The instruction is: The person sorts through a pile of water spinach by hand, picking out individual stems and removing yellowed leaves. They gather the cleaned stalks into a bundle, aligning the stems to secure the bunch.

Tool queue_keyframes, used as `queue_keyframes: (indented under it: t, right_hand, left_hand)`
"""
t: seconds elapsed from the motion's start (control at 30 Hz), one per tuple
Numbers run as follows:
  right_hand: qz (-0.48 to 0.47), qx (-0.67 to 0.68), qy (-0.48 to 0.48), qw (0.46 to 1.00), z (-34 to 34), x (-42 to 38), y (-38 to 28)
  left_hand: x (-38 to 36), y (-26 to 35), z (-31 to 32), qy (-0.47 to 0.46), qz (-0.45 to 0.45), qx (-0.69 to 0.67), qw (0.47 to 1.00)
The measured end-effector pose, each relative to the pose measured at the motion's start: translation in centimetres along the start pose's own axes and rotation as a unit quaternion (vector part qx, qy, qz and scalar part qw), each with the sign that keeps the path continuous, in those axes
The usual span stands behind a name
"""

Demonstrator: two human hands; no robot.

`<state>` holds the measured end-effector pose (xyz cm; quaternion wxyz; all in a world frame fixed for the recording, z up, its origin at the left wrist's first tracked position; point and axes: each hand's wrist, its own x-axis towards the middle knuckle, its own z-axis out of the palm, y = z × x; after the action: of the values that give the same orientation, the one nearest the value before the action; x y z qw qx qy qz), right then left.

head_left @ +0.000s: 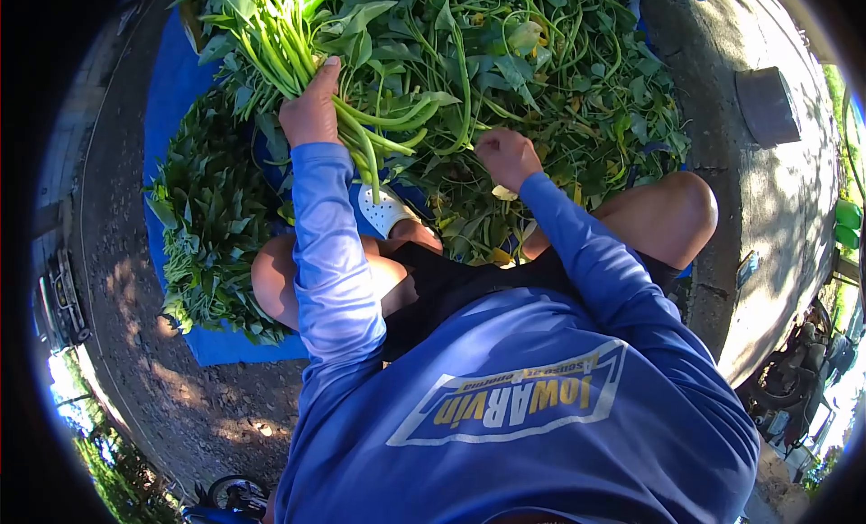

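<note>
My left hand [311,109] is closed round a bunch of water spinach [281,50], its long pale-green stems hanging down past my wrist and its leaves at the top edge. At the right, my right hand [507,159] has its fingers curled together in a pinch, and a thin green stem [465,143] reaches its fingertips. Beneath both hands spreads a big loose heap of leafy greens [577,91], with some yellowed leaves among them.
A neater pile of greens [212,208] lies at the left on a blue tarp [171,73]. Between my bent legs shows a white clog [383,208]. A round grey object [767,106] stands on the concrete at the right, with a motorbike [794,362] below it.
</note>
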<state>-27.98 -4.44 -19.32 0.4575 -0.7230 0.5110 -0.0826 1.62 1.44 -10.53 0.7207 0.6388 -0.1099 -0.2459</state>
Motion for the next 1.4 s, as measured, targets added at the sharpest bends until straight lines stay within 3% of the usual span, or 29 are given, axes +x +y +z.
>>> queue_keyframes:
  t: [0.1,0.2,0.37,0.47,0.63,0.73,0.83,0.93,1.13,1.2,1.33,1.4]
  right_hand:
    - [0.033,-0.027,0.122,0.992,1.9,4.6,-1.1]
    - [0.032,-0.055,0.137,0.989,2.4,7.2,-1.3]
    - [-0.039,0.224,0.032,0.973,-1.1,6.9,-1.6]
    - [0.096,0.398,-0.027,0.912,-4.8,6.1,-3.8]
    - [0.083,0.368,-0.072,0.924,-6.9,5.8,-6.5]
    - [0.080,0.199,0.026,0.976,-4.0,10.5,-4.4]
    - [-0.012,0.082,0.167,0.982,-1.6,15.7,-3.5]
    - [-0.050,-0.026,0.168,0.984,-1.8,18.4,-5.0]
    - [-0.046,-0.060,0.066,0.995,-3.8,20.2,-7.1]
    - [-0.002,0.129,0.049,0.990,-4.0,19.2,-6.9]
    - [0.074,0.401,0.070,0.910,-5.0,16.5,-7.4]
    - [0.079,0.380,0.081,0.918,-4.4,16.6,-6.4]
  left_hand:
    - [-1.0,1.1,0.7,0.011,-0.035,-0.023,0.999]
    - [-0.5,0.2,0.4,-0.003,-0.022,-0.011,1.000]
    - [-0.8,-0.3,-0.5,-0.021,-0.024,-0.006,0.999]
    - [-0.8,-0.5,0.0,-0.031,-0.023,-0.012,0.999]
    - [-0.9,-0.8,0.6,-0.050,-0.032,-0.008,0.998]
    - [-1.5,-0.7,1.0,-0.061,-0.039,-0.001,0.997]
    - [-1.6,-0.5,0.8,-0.075,-0.011,0.019,0.997]
    - [-1.8,-0.1,0.7,-0.071,0.001,0.018,0.997]
    - [-2.0,0.8,0.3,-0.070,-0.037,-0.006,0.997]
    - [-1.8,0.8,0.1,-0.078,-0.035,-0.008,0.996]
    - [-1.8,0.8,0.5,-0.070,-0.032,0.000,0.997]
    - [-1.8,1.0,0.7,-0.074,-0.036,0.006,0.997]
